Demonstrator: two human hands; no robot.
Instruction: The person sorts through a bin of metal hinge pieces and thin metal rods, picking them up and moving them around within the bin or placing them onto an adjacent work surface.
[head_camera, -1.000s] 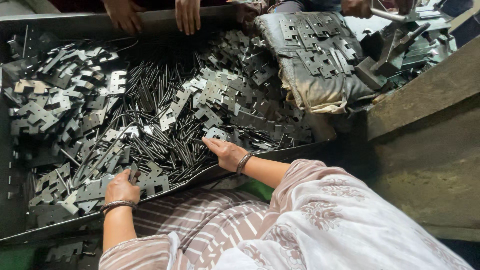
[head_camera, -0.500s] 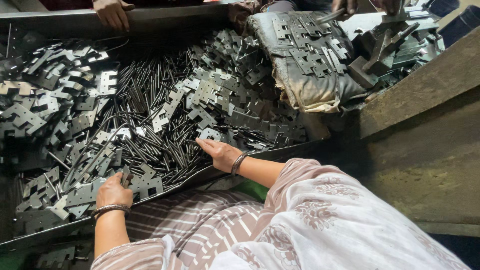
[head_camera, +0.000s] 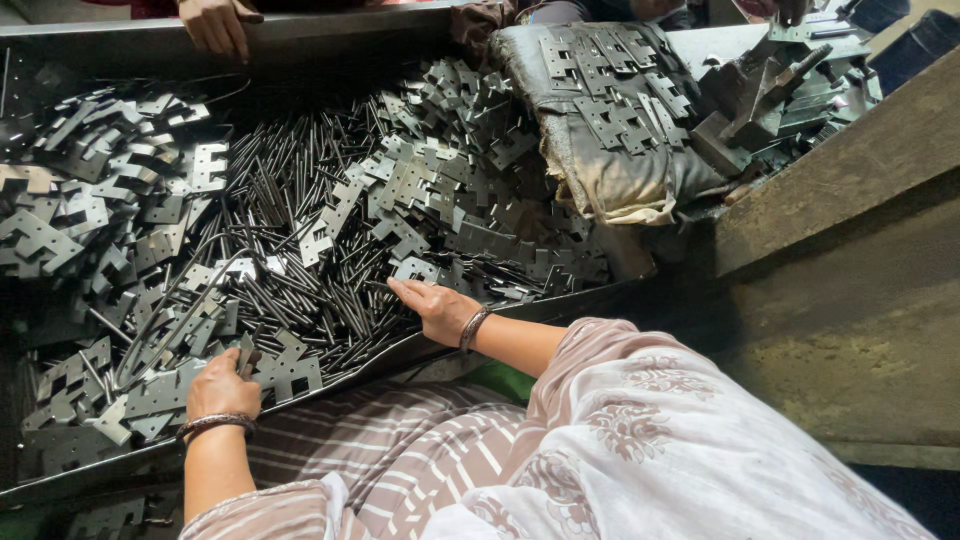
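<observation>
Plates (head_camera: 290, 368) of stamped grey metal lie at the tray's near edge (head_camera: 420, 352), where the left hand (head_camera: 222, 388) pinches one by its edge; thin, stiff, sharp-cornered, they look safest held by the flat sides. The right hand (head_camera: 435, 306) rests open, palm down, on slim rods (head_camera: 330, 290) likely to roll, with more plates heaped toward the far edge.

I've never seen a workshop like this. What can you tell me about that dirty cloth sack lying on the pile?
The sack is grey, grimy cloth, worn and creased, its lower edge pale and folded under. It lies slumped at the far right of the tray, resting on the heap of plates. More flat notched metal plates lie scattered on top of it. No hand touches it.
</observation>
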